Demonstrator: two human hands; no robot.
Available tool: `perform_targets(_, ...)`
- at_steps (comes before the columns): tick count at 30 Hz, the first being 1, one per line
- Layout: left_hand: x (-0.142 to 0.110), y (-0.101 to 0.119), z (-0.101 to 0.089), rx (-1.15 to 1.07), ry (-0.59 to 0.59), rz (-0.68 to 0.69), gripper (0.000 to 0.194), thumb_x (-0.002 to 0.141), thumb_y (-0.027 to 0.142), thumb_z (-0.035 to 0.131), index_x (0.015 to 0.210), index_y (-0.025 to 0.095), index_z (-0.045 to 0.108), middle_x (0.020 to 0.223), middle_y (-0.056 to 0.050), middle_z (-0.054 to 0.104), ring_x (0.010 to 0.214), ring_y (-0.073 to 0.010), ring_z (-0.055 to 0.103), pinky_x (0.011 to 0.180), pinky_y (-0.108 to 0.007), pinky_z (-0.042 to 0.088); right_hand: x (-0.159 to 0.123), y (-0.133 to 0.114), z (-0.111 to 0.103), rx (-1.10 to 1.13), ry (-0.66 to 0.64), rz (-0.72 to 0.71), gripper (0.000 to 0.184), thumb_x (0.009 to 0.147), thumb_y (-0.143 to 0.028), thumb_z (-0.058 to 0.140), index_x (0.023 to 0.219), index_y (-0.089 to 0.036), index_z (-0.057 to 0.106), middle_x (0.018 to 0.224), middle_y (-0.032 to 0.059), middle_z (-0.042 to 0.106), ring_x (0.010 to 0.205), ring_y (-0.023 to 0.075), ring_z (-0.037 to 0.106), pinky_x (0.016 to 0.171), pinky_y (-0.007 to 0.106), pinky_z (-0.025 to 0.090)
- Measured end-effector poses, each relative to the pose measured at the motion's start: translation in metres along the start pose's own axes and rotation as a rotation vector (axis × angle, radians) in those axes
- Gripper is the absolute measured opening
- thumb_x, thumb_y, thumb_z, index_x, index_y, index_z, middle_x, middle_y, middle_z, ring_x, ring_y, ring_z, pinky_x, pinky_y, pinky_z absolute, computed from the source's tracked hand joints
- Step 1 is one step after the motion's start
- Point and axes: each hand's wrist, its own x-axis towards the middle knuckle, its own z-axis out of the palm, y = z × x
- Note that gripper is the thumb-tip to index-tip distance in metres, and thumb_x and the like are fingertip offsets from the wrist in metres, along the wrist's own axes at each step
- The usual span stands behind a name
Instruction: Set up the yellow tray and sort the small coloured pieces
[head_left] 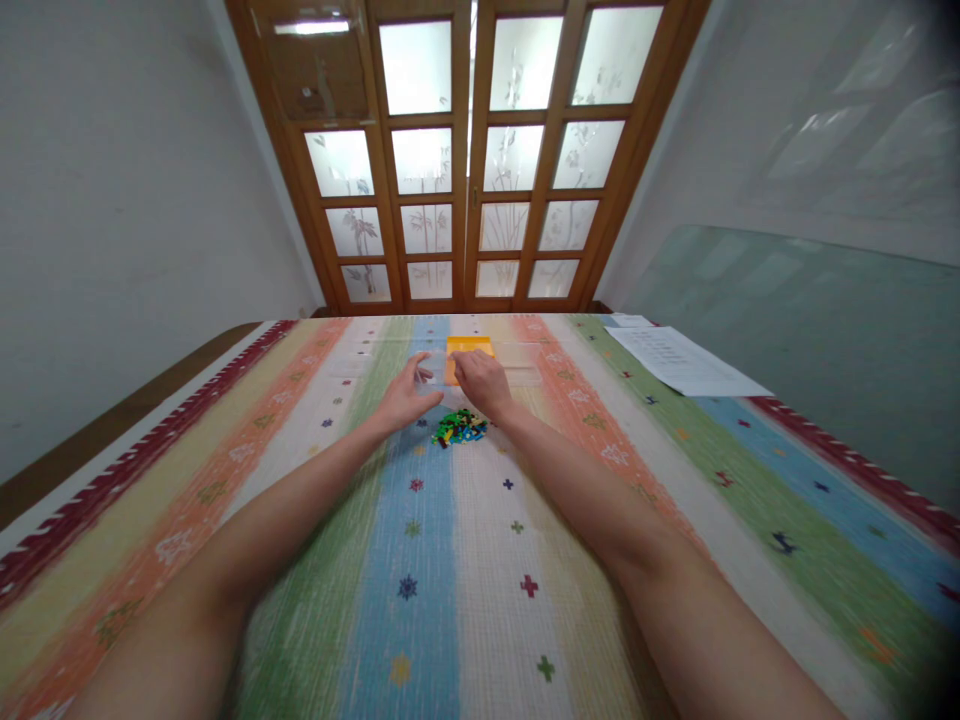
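A small loose pile of green, blue, yellow and dark plastic pieces (460,428) lies on the tablecloth just in front of my hands. Beyond it is an orange-yellow tray (469,344), partly covered by my right hand (482,382). The right fingers are curled together over its near side, and what they pinch, if anything, is too small to make out. My left hand (405,393) is beside a clear plastic container (433,370), thumb and fingers apart and curved toward it. Whether they touch its see-through wall I cannot tell.
More clear plastic (525,363) lies to the right of the tray, its edges faint. Printed paper sheets (682,360) rest at the table's right side. A striped tablecloth (420,620) covers the table. Wooden glass-paned doors (469,200) stand beyond its far edge.
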Motion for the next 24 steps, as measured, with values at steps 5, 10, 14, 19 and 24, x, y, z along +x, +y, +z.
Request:
perform_targets(5, -0.001, -0.005, -0.007, -0.202, -0.107, 0.136, 0.079, 0.075, 0.022, 0.066, 0.152, 0.026, 0.049, 0.145, -0.012, 0.058, 0.122, -0.0263, 0.066, 0.112, -0.049, 0.052, 0.003, 0.009, -0.004, 0.245, 0.09, 0.194, 0.036, 0.108, -0.027, 0.039, 0.121, -0.019, 0.072, 0.111, 0.0133, 0.075, 0.105, 0.0288, 0.065, 0.094, 0.039, 0.049)
perform_targets(10, -0.004, -0.011, -0.014, -0.294, -0.175, 0.088, 0.074, 0.073, 0.02, 0.062, 0.147, 0.024, 0.059, 0.138, -0.011, 0.062, 0.123, -0.0263, 0.065, 0.11, -0.046, 0.054, 0.007, 0.012, 0.0, 0.5, 0.015, 0.306, 0.034, 0.107, -0.035, 0.043, 0.115, -0.021, 0.073, 0.088, 0.004, 0.075, 0.086, 0.0214, 0.07, 0.082, 0.031, 0.051)
perform_targets(14, 0.0, -0.031, -0.026, -0.333, -0.103, -0.066, 0.078, 0.072, 0.02, 0.059, 0.15, 0.024, 0.057, 0.132, -0.009, 0.064, 0.121, -0.0248, 0.065, 0.102, -0.041, 0.057, 0.006, 0.014, 0.005, 0.648, -0.02, 0.303, 0.035, 0.107, -0.043, 0.045, 0.115, -0.022, 0.072, 0.086, 0.0013, 0.074, 0.082, 0.019, 0.071, 0.081, 0.03, 0.052)
perform_targets(19, 0.017, -0.078, -0.054, -0.293, 0.165, -0.237, 0.082, 0.071, 0.021, 0.057, 0.153, 0.019, 0.051, 0.136, -0.012, 0.062, 0.12, -0.0238, 0.065, 0.095, -0.035, 0.059, 0.001, 0.022, 0.009, 0.648, 0.002, 0.328, 0.035, 0.105, -0.044, 0.047, 0.115, -0.023, 0.072, 0.095, 0.0025, 0.076, 0.088, 0.02, 0.072, 0.083, 0.032, 0.054)
perform_targets(24, 0.029, -0.11, -0.063, -0.156, 0.186, -0.375, 0.09, 0.071, 0.02, 0.057, 0.16, 0.017, 0.044, 0.141, -0.015, 0.061, 0.12, -0.0229, 0.066, 0.097, -0.035, 0.058, -0.004, 0.032, 0.01, 0.635, -0.012, 0.401, 0.031, 0.104, -0.041, 0.047, 0.107, -0.023, 0.072, 0.091, 0.0018, 0.075, 0.084, 0.0198, 0.071, 0.081, 0.031, 0.054)
